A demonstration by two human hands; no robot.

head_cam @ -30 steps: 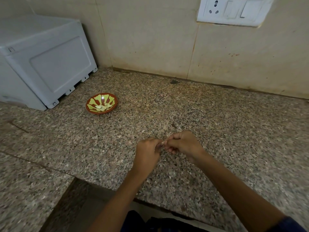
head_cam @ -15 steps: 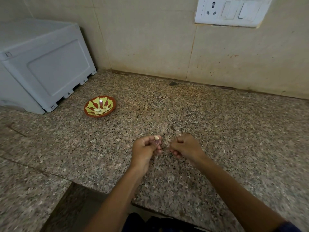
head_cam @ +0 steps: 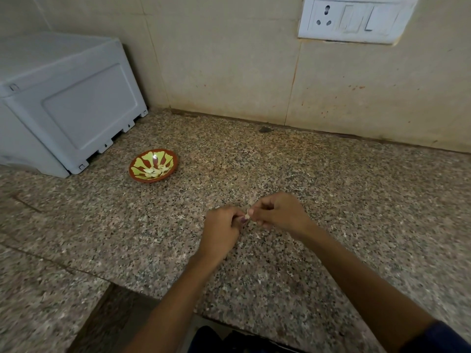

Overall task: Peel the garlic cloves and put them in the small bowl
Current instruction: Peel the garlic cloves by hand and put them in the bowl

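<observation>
**Granite counter, both hands on one garlic clove**

Speckled granite makes up the counter (head_cam: pixel 331 200), and the small bowl (head_cam: pixel 153 165), red-brown with yellow-green petals painted inside, serves as the landmark. Pale peeled cloves (head_cam: pixel 155 170) lie in the bowl's hollow. Well to the right of the bowl and nearer the person, the left hand (head_cam: pixel 221 230) and right hand (head_cam: pixel 279 212) meet above the counter, fingers of both curled in. Between their fingertips they pinch a small pale garlic clove (head_cam: pixel 247 214); whether skin clings to it is too small to tell. Just left of the bowl and behind it stands a white appliance (head_cam: pixel 68 103). Far to the bowl's right, up on the beige tiled wall (head_cam: pixel 229 59), sits a white switch plate (head_cam: pixel 356 19).
</observation>
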